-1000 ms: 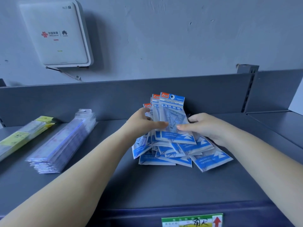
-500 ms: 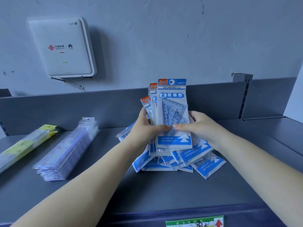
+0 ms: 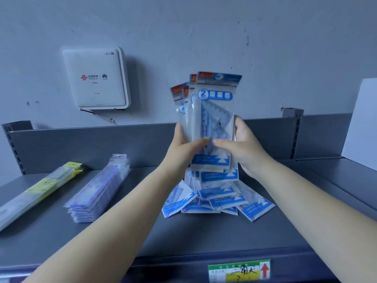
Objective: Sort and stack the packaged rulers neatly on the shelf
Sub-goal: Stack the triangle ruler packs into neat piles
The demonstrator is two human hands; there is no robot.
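A bundle of blue-and-white geometric ruler packs point(image 3: 214, 111) stands nearly upright above the grey shelf point(image 3: 183, 233). My left hand point(image 3: 183, 148) grips the bundle's left side with the thumb across the front. My right hand point(image 3: 242, 146) grips its right side, thumb also on the front. The lower packs point(image 3: 220, 193) fan out loosely, their bottom edges resting on the shelf. A neat stack of long clear-packed rulers point(image 3: 100, 190) lies at the left. Further left lie yellow-labelled long rulers point(image 3: 40, 190).
A grey back panel point(image 3: 102, 144) closes the shelf behind. A white wall-mounted router box point(image 3: 95, 78) hangs above it, cable trailing down. A green and yellow price label point(image 3: 238, 270) sits on the shelf's front edge. A second shelf section point(image 3: 346, 172) adjoins at the right.
Both hands have lifted the bundle of packs higher and tipped it more upright; its top now reaches well above the back panel. The camera view has tilted upward.
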